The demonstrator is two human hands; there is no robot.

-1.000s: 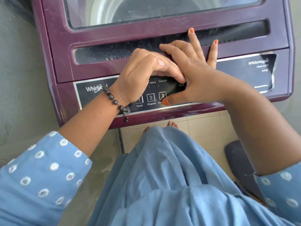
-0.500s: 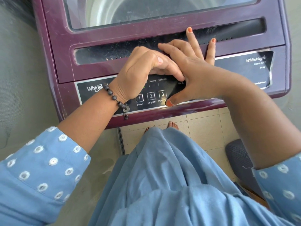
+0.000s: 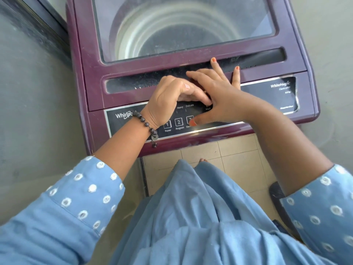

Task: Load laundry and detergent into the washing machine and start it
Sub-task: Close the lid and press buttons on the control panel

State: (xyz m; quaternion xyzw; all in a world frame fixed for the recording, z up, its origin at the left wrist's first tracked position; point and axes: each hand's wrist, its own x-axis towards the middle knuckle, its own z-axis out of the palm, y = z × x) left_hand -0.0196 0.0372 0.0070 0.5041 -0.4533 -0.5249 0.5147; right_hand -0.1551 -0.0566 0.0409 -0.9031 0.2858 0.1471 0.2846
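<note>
The purple top-load washing machine (image 3: pixel 89 60) stands in front of me with its glass lid (image 3: pixel 248 20) down. The steel drum (image 3: pixel 145 29) shows through the glass; what lies inside I cannot make out. Both hands are on the black control panel (image 3: pixel 122 121). My right hand (image 3: pixel 223 98) lies flat with fingers spread, and its thumb tip presses the button marked 3, Start (image 3: pixel 189 119). My left hand (image 3: pixel 168 98), with a bead bracelet at the wrist, rests arched on the panel, its fingers tucked under my right hand. Neither hand holds anything.
A grey wall (image 3: pixel 28 111) runs close along the machine's left side. Beige floor tiles (image 3: pixel 238 150) lie below the panel, with my toes (image 3: pixel 202 160) showing. A dark rounded object (image 3: pixel 277 194) sits on the floor at the lower right.
The view has tilted up, so more of the lid and drum shows. My right thumb slid slightly off the Start button and is back on it. My left hand has stayed put.
</note>
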